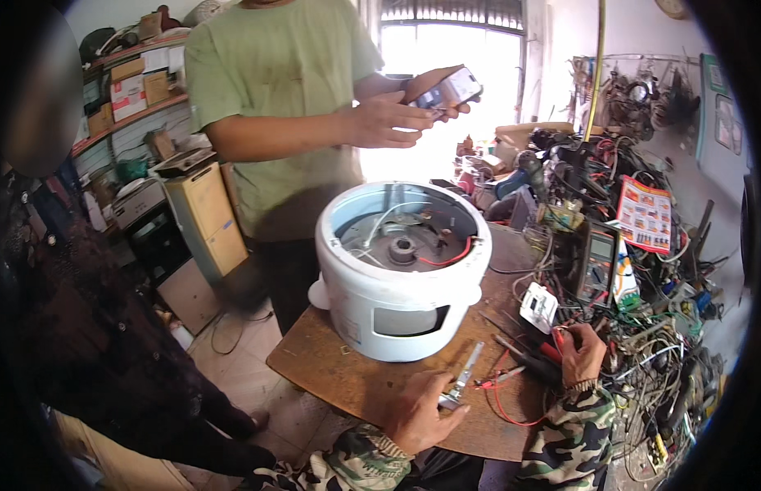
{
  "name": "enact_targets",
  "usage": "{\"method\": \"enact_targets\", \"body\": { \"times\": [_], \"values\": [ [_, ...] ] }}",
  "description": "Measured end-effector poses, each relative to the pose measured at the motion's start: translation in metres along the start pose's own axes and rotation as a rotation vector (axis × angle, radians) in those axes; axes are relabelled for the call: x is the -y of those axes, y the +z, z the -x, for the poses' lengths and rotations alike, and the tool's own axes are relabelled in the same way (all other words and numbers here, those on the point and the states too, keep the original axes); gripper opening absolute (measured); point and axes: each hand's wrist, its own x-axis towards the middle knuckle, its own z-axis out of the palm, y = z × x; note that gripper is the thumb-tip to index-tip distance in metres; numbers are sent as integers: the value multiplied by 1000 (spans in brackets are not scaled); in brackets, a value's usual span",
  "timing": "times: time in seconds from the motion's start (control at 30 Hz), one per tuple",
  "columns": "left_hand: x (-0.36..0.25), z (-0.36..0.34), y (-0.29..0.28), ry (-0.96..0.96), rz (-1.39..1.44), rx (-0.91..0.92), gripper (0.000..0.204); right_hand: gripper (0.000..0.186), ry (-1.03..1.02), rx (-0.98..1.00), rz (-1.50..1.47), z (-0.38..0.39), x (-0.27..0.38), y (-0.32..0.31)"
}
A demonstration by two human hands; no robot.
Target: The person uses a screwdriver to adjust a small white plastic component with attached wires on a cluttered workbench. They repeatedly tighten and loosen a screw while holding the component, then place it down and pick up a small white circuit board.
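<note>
My left hand is closed around a small metal part with a flat silver strip sticking up from it, near the table's front edge. My right hand is at the right of the table, its fingers pinched on a slim red test probe; part of it is hidden. Between my hands lie thin red leads with metal tips. Beyond my left hand stands a round white appliance housing, like a rice cooker body, open on top. Loose wires and a metal plate show inside.
The housing stands on a wooden table. To the right are a white socket plate, a multimeter, a printed leaflet and heaped wires. Across the table a person in a green shirt holds a phone; another person in dark clothes is at left.
</note>
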Motion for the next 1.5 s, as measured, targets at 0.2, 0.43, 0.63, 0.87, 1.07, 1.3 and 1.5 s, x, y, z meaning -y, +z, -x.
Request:
{"method": "enact_targets", "body": {
  "times": [0.2, 0.43, 0.63, 0.87, 1.07, 1.3, 1.5],
  "values": [
    [19, 8, -13, -20, -22, -31, 55, 11, -210, -23, 106, -7, -2, 37],
    [8, 5, -8, -36, -27, -1, 58, 11, -223, -27, 140, -4, -9, 22],
    [7, 6, -8, -61, -6, 28, 58, 11, -148, -24, 112, -2, 0, 17],
    [5, 4, -7, -43, -22, 5, 58, 12, -122, -28, 95, -2, -7, 17],
    [-1, 2, -11, -92, -64, 52, 58, 12, -129, -30, 122, -3, -5, 15],
    [2, 4, -8, -89, -87, 56, 56, 11, -93, -15, 87, -3, -11, 16],
    [-6, -1, -7, -67, -117, 63, 46, 14, 9, -16, -52, -3, -24, 14]
  ]
}}
